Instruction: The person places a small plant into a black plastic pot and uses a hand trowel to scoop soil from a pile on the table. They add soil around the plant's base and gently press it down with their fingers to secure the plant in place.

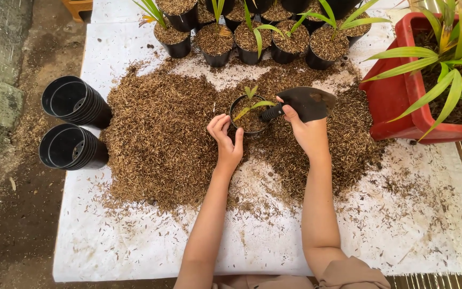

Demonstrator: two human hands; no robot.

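Pot: the small black pot (248, 113) sits mid-sheet in the heap of brown husk mix (161, 139), right between the two hands.
Left hand: the left hand (226, 140) cups the pot's near-left rim, fingers curled against the wall, thumb apart.
Right hand: the right hand (307, 131) is wrapped tight around the black handle of a dark hand trowel (308, 103); the blade hangs level, just right of the pot and above the husk.
Seedling: a small green seedling (252, 99) stands upright in the pot, husk filling around it nearly to the rim.
Far edge: a row of filled black pots (252, 40) with seedlings lines the back, near the pot.
Right edge: a red planter (394, 93) of long-leaved plants crowds that side, close to the trowel.
Left edge: two stacks of empty black pots (73, 126) lie on their sides, well apart from the hands.
Open room: the white sheet (402, 230) shows mostly bare, lightly scattered, toward the near edge and to the right of the right forearm.
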